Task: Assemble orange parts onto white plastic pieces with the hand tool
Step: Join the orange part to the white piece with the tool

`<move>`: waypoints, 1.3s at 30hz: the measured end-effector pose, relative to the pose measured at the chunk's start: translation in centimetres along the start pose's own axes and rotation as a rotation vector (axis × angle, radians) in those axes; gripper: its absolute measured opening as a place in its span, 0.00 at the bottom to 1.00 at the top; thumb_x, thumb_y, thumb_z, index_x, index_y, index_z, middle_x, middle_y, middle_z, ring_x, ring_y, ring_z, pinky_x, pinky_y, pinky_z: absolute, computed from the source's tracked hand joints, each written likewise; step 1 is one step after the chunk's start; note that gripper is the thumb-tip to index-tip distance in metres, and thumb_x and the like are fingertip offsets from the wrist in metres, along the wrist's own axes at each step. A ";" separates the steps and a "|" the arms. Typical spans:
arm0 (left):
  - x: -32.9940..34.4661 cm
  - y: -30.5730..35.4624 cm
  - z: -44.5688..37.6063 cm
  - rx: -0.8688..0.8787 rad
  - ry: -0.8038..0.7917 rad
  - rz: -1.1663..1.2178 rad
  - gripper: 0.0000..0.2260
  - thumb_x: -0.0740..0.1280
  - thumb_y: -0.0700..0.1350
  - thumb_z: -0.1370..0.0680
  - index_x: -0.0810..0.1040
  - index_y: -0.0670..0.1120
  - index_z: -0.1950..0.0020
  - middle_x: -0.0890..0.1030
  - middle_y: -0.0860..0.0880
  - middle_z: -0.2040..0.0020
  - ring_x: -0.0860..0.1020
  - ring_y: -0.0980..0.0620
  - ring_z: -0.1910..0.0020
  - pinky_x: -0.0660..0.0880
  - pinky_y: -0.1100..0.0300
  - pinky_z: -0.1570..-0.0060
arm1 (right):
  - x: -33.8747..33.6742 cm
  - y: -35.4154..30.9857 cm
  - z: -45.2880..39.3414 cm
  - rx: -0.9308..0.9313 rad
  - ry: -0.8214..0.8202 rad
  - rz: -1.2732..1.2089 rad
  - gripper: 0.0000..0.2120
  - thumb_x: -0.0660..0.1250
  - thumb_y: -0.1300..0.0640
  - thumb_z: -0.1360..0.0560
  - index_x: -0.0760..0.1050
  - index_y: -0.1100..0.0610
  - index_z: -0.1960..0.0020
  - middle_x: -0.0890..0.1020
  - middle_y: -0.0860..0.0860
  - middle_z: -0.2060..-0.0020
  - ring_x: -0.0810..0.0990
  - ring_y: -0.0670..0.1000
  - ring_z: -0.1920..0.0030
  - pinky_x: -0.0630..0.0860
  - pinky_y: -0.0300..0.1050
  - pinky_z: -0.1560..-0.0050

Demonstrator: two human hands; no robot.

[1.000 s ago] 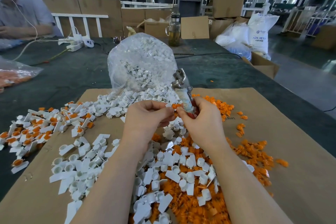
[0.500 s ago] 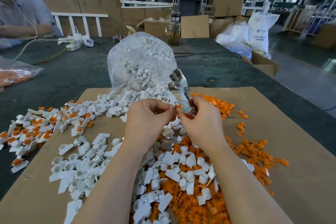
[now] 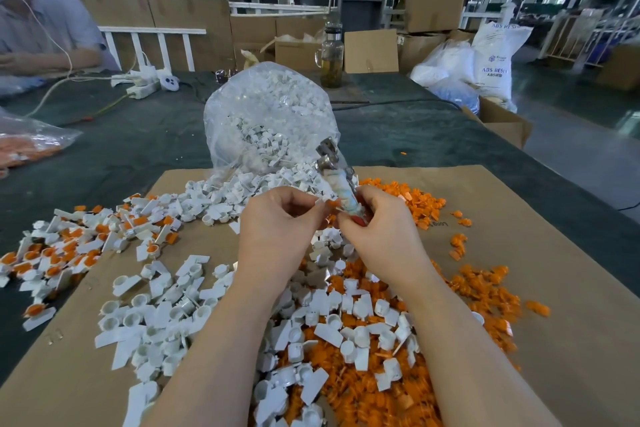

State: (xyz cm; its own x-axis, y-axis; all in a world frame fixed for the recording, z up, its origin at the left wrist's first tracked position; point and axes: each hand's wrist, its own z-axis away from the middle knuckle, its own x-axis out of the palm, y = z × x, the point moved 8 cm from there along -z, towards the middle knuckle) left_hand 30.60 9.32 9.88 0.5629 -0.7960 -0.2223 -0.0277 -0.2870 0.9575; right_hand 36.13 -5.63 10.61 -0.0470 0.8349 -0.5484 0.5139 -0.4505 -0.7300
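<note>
Both hands meet above the middle of the cardboard sheet on the table. The left hand pinches a white plastic piece with an orange part at its fingertips. The right hand grips the hand tool, metal head pointing far. Loose white and orange parts lie heaped near the wrists.

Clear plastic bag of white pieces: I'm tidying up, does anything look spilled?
Yes. The clear plastic bag lies open, white plastic pieces spilling onto the brown cardboard sheet; some reach the dark table.
</note>
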 end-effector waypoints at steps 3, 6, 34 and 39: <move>-0.3 -0.4 -0.2 -0.030 0.010 0.067 0.05 0.77 0.45 0.27 0.82 0.50 0.61 0.85 0.52 0.67 0.85 0.51 0.63 0.83 0.53 0.58 | -0.1 0.2 0.0 0.046 -0.034 -0.090 0.04 0.68 0.59 0.26 0.78 0.58 0.52 0.81 0.53 0.62 0.79 0.56 0.60 0.79 0.60 0.57; -0.5 -0.6 -0.4 -0.069 0.015 0.208 0.04 0.76 0.41 0.27 0.82 0.45 0.57 0.85 0.49 0.65 0.85 0.54 0.66 0.79 0.66 0.66 | -0.4 0.4 0.1 0.088 -0.068 -0.158 0.03 0.68 0.59 0.26 0.79 0.57 0.53 0.82 0.55 0.60 0.80 0.57 0.57 0.79 0.61 0.53; -1.7 0.2 -1.1 0.083 0.028 0.426 0.07 0.70 0.35 0.23 0.79 0.45 0.58 0.82 0.55 0.69 0.81 0.58 0.68 0.77 0.68 0.63 | 2.4 -0.1 1.0 0.073 -0.420 -0.089 0.11 0.64 0.65 0.26 0.77 0.50 0.59 0.76 0.44 0.67 0.71 0.42 0.70 0.70 0.45 0.65; -1.8 0.3 -1.1 0.086 0.038 0.438 0.07 0.69 0.34 0.23 0.79 0.45 0.59 0.82 0.55 0.70 0.81 0.59 0.69 0.77 0.69 0.64 | 2.7 -0.1 0.8 0.032 -0.403 -0.022 0.08 0.64 0.64 0.26 0.78 0.53 0.60 0.75 0.45 0.68 0.71 0.39 0.72 0.65 0.35 0.70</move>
State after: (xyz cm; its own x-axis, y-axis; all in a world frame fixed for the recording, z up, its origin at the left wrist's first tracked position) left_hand 30.51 11.23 10.77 0.5126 -0.8327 0.2093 -0.3379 0.0285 0.9408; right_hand 35.21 -3.56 8.84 -0.3930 0.6563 -0.6441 0.4822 -0.4493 -0.7521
